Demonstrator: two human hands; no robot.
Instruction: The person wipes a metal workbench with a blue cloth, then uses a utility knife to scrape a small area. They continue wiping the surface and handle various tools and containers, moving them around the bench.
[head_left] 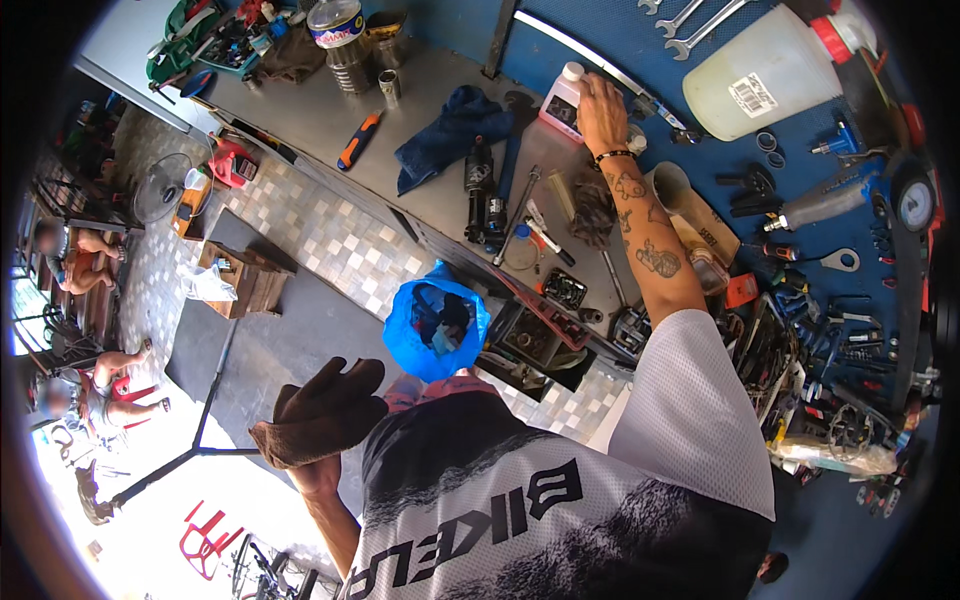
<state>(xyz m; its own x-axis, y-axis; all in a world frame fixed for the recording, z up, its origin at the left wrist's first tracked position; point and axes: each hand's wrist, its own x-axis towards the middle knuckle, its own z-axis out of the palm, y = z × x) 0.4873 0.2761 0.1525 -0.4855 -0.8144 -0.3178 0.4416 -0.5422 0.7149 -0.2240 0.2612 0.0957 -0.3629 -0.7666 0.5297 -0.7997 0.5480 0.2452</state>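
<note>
The right hand [601, 112] was positioned at the side of a pink bottle [560, 108] with a white cap. Its fingers lay close together against the bottle; from where I stood, I could not tell whether they gripped it. The bottle was located on the metal workbench [308, 122], near the blue wall panel [590, 28].

The left hand [317, 474] held a brown cloth [322, 412] beside the torso, well apart from the bench. Its fingers were mostly hidden by the folds, so their spread could not be determined.

On the bench, a dark blue cloth [450, 132] lay between an orange-handled tool [360, 140] and the bottle. A black shock absorber [479, 180] lay just beside that cloth. A blue bag [404, 322] with dark contents stood open in front of the person.
</note>
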